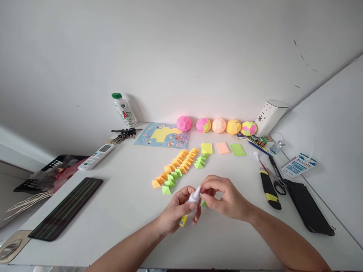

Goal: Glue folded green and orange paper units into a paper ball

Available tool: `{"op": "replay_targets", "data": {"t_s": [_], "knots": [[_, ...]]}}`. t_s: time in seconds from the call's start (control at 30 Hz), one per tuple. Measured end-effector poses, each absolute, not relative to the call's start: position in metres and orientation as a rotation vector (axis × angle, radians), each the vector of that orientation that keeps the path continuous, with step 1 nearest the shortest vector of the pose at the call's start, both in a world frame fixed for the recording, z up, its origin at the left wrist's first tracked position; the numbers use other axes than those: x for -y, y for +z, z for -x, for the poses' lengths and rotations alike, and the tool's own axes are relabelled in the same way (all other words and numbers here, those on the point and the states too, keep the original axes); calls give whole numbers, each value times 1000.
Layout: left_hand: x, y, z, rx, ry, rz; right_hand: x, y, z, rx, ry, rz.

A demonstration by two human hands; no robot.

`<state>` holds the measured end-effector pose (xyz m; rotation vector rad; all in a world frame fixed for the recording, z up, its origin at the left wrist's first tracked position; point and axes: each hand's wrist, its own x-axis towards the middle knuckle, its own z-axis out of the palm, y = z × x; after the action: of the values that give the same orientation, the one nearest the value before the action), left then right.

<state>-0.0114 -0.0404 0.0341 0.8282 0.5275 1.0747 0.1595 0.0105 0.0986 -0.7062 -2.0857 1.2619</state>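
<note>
My left hand (177, 211) is wrapped round a small glue bottle (194, 198) with a white nozzle pointing up and a yellow label low down. Close beside the nozzle, the thumb and fingers of my right hand (222, 194) are pinched together; what they hold, if anything, is too small to make out. A green folded paper piece (204, 204) shows partly beneath my hands. Beyond them lie rows of orange folded pieces (177, 162) and green folded pieces (170, 183), with a shorter green row (199, 164) to the right.
Faceted paper balls (219, 125) line the wall behind square paper stacks (222, 148). At left are a bottle (124, 111), a remote (96, 156) and a dark striped case (66, 207). A cutter (270, 189), scissors (280, 187) and a black pouch (309, 207) lie at right.
</note>
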Motion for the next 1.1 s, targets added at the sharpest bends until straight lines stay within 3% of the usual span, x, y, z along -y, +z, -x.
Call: {"op": "replay_targets", "data": {"t_s": [0.6, 1.1], "knots": [[43, 46, 12, -699, 1090, -857, -17, 96, -161, 1987, 1084, 911], [41, 41, 11, -878, 1161, -1176, -9, 86, -154, 2148, 933, 811]]}}
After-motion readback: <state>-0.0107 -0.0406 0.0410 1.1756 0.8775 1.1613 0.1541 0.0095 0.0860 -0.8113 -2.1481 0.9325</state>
